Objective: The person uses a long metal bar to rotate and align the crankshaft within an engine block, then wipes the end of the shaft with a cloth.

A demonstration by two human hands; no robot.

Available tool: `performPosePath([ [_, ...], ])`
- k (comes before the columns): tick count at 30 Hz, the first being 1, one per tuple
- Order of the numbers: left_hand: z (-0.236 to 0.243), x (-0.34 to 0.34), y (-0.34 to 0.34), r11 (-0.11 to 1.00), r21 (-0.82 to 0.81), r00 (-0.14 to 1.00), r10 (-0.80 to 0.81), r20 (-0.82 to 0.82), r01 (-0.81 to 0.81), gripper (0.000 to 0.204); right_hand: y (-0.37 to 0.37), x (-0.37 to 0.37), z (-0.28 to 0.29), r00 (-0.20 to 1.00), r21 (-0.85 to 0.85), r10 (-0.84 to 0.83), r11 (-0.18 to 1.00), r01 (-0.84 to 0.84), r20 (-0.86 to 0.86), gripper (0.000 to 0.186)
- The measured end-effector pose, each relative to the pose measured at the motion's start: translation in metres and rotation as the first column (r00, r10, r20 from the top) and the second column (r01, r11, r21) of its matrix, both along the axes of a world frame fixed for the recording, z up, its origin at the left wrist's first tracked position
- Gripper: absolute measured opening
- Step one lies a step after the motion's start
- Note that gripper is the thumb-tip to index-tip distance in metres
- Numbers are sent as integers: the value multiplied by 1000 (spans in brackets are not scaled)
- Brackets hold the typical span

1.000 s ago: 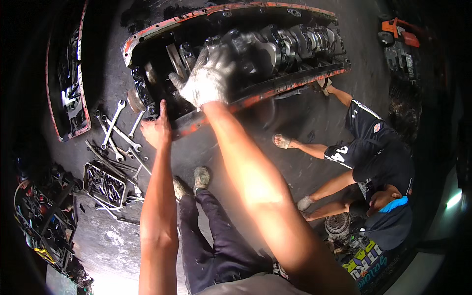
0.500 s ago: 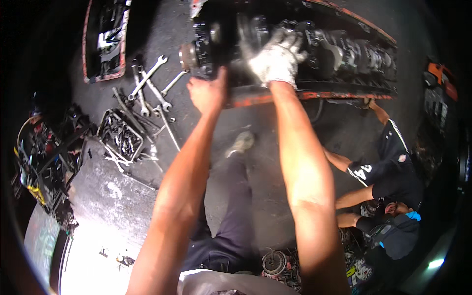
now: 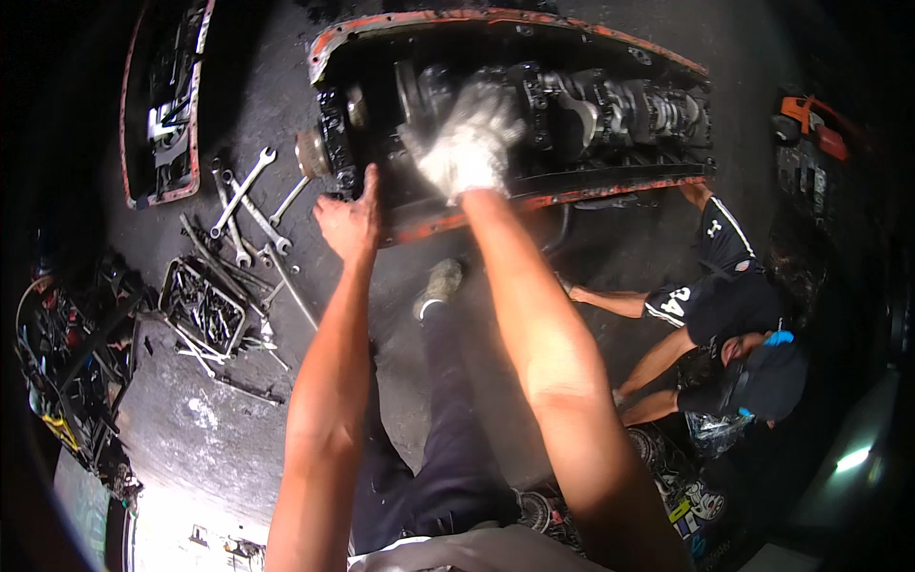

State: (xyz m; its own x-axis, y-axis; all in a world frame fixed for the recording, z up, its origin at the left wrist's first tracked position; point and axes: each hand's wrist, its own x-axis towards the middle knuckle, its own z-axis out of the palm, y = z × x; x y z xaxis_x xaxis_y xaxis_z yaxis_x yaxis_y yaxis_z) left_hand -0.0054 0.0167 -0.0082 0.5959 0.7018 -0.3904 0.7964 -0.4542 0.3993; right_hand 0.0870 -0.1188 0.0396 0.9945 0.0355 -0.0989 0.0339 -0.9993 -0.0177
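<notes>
An upturned engine block (image 3: 419, 229) with red-orange edges lies in front of me, its dark, oily inside exposed. A crankshaft (image 3: 579, 116) runs lengthwise through it, ending at the left in a round metal flange (image 3: 311, 153). My bare left hand (image 3: 349, 221) grips the block's near left corner, thumb pointing up along it and fingers curled over the edge beside the flange. Wearing a pale work glove, my right hand (image 3: 469, 143) is spread over the left half of the crankshaft. Motion blurs it, and whether its palm presses on the metal is hidden.
Several wrenches (image 3: 246, 195) lie left of the block, near a tray of small parts (image 3: 202, 310). A red-rimmed pan (image 3: 126, 143) stands farther left. At right a co-worker (image 3: 734, 305) crouches, one hand at the block's right end. An orange tool (image 3: 810, 119) is at far right.
The whole view has shifted, so the block sits farther left and lower, with its far edge now showing. My right hand stays spread over the crankshaft, slightly nearer the flange. My left keeps its corner.
</notes>
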Motion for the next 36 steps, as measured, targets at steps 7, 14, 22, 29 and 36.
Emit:
performPosePath([
  [7, -7, -1, -2, 999, 48, 999, 18, 35, -19, 95, -4, 1, 9, 998, 28, -44, 999, 45, -42, 106],
  [14, -10, 0, 0, 1000, 1, 1000, 10, -11, -10, 100, -6, 5, 31, 989, 32, 0, 999, 5, -146, 104],
  [22, -13, -3, -3, 997, 75, 999, -27, 47, 24, 103, -17, 4, 21, 987, 99, 131, 988, -122, -90, 104],
  [29, -43, -4, 19, 987, 94, 990, -129, -53, 133, 109, -9, 8, 19, 990, 117, 120, 987, -111, -69, 104],
  [36, -12, -1, -2, 1000, -6, 998, -3, -62, 2, 111, -21, 4, 16, 980, 104, 188, 978, -181, -61, 105],
])
